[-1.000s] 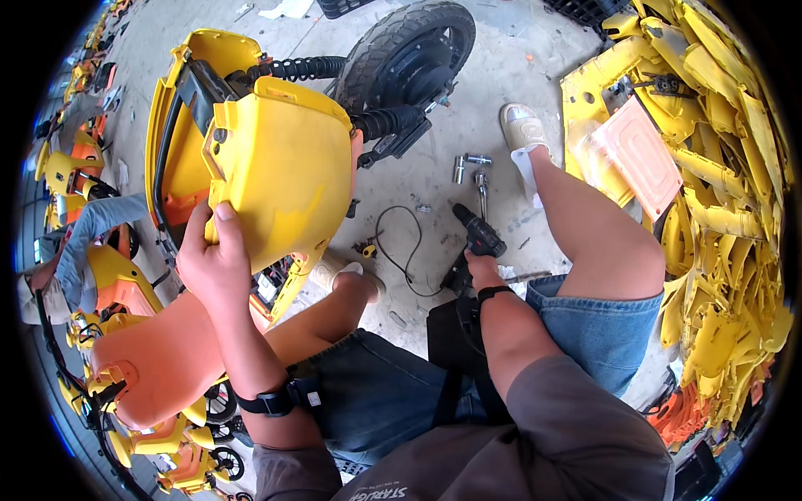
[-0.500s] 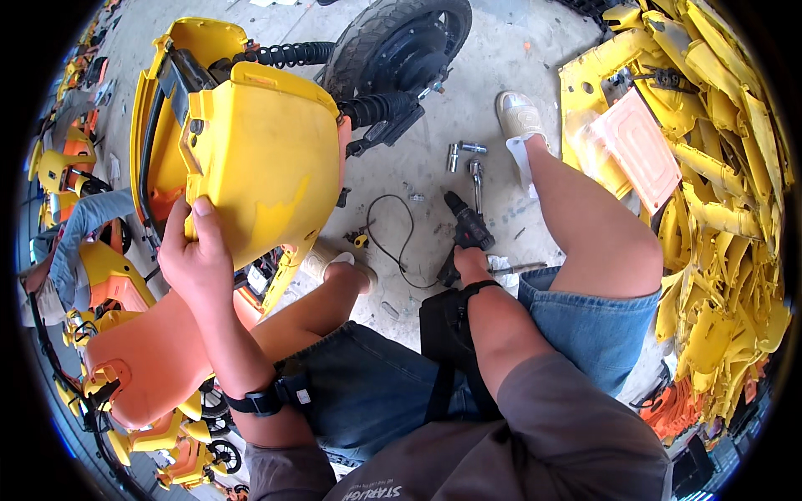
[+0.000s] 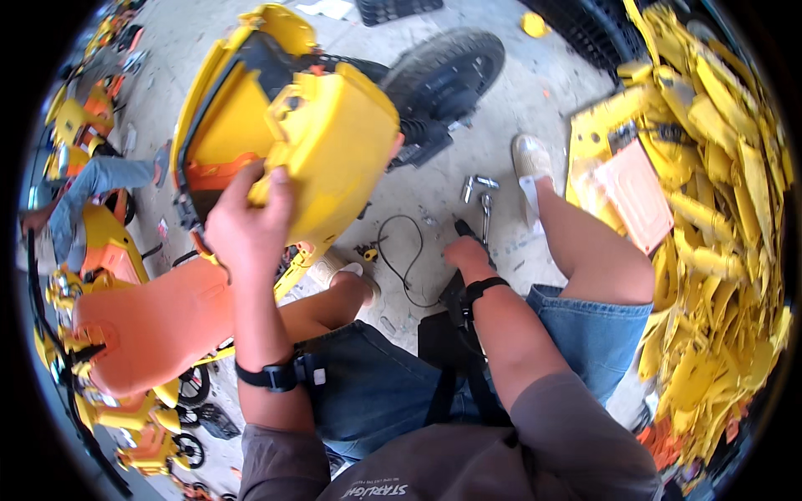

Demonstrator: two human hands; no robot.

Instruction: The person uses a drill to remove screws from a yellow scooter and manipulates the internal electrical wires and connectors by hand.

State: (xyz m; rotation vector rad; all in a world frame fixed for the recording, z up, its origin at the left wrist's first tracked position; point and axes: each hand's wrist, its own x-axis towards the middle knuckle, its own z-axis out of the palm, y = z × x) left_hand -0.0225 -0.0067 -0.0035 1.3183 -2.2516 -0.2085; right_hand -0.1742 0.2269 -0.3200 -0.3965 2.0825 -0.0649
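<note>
taking the view as a clock face, the yellow scooter body cover [image 3: 338,142] stands at about 11 o'clock, tilted, its hollow side turned toward 10. the left hand [image 3: 251,221] holds it by the near edge, thumb on the smooth outer face and fingers curled over to the inner side, a narrow pinch. inside the hollow, an orange plastic part [image 3: 219,171] shows just beyond that hand, and a black trim strip follows the far shell's rim. a black-tyred wheel [image 3: 447,83] sits behind the cover, between 12 and 1.

the right hand [image 3: 468,255] is near the centre toward 3, over a black power drill [image 3: 464,228] whose nose points to about 11. the palm hides most of the tool, so i cannot tell how firmly the fingers close on it. just beyond it, toward 2, lie a chrome ratchet wrench [image 3: 486,219] and two chrome sockets [image 3: 478,184]. a thin black cable [image 3: 382,230] loops on the concrete floor to the drill's left.

an orange scooter seat [image 3: 154,326] is at 8 to 9 o'clock. at 3 o'clock rises a heap of yellow plastic panels [image 3: 718,275], with a pale orange panel [image 3: 637,200] leaning at its near side. another person's denim-clad leg [image 3: 109,188] shows between 9 and 10.
</note>
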